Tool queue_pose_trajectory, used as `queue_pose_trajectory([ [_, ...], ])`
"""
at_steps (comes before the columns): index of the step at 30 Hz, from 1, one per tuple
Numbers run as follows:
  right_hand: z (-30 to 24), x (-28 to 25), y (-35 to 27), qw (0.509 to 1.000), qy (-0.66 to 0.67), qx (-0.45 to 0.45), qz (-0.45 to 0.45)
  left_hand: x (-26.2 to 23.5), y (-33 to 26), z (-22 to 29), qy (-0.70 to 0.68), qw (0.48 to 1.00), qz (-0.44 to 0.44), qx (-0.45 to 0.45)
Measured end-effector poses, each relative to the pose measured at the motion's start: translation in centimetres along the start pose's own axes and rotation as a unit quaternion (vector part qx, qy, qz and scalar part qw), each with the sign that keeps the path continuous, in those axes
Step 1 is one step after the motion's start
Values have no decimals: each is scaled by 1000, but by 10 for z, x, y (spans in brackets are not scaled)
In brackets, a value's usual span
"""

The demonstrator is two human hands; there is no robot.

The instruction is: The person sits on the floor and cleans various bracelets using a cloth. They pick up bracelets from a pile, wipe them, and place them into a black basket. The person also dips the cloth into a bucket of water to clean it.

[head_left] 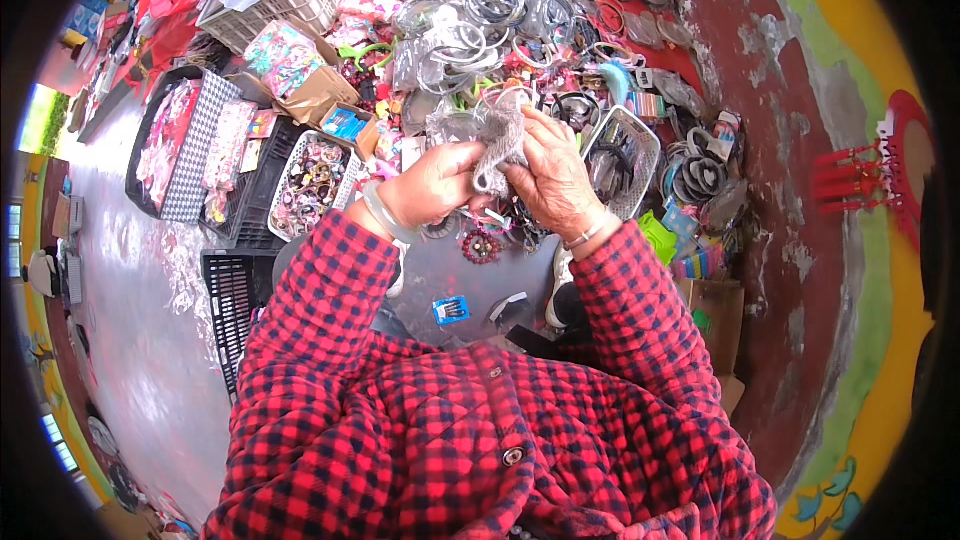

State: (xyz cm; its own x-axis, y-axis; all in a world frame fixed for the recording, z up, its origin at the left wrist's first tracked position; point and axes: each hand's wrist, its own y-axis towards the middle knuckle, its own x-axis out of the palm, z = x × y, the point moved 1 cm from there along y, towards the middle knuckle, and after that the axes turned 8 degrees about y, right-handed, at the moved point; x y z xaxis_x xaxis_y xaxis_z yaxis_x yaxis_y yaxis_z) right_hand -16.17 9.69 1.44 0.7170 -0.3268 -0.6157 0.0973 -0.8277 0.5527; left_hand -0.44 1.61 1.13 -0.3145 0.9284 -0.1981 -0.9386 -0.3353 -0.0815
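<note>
A grey knitted band (503, 140), narrow and looped at its lower end, hangs between my two hands above the pile. My left hand (430, 185) is closed on its left edge, thumb pressed toward the fabric. On the other side my right hand (552, 175) pinches the band, with the fingers along its upper right. Parts of the band are hidden behind my fingers. Beneath lies a heap of hair accessories, with headbands in clear bags (495, 0) at the far side and a dark red beaded ring (481, 247) just below my hands.
A white basket of hair ties (345, 185) stands to the left, another white basket (652, 155) to the right. Black crates (222, 315) and a cardboard box (330, 85) are on the left. A blue packet (451, 310) lies on the floor near my shoes. A red, peeling wall (770, 190) rises at right.
</note>
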Motion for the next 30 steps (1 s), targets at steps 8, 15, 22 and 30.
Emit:
queue_pose_trajectory([
  [8, -8, 15, -5, 989, 55, 94, 103, 8, -2, -4, 27, 997, -61, 27],
  [15, 26, 29, -19, 927, 203, 315, 23, 10, -4, 6, 133, 988, -73, 33],
  [22, 25, 0, -11, 754, 577, 304, 76, -12, -10, 11, -120, 992, -23, 14],
  [30, 10, 15, -16, 862, 428, 271, 2, -8, -8, 3, -135, 991, 14, 9],
])
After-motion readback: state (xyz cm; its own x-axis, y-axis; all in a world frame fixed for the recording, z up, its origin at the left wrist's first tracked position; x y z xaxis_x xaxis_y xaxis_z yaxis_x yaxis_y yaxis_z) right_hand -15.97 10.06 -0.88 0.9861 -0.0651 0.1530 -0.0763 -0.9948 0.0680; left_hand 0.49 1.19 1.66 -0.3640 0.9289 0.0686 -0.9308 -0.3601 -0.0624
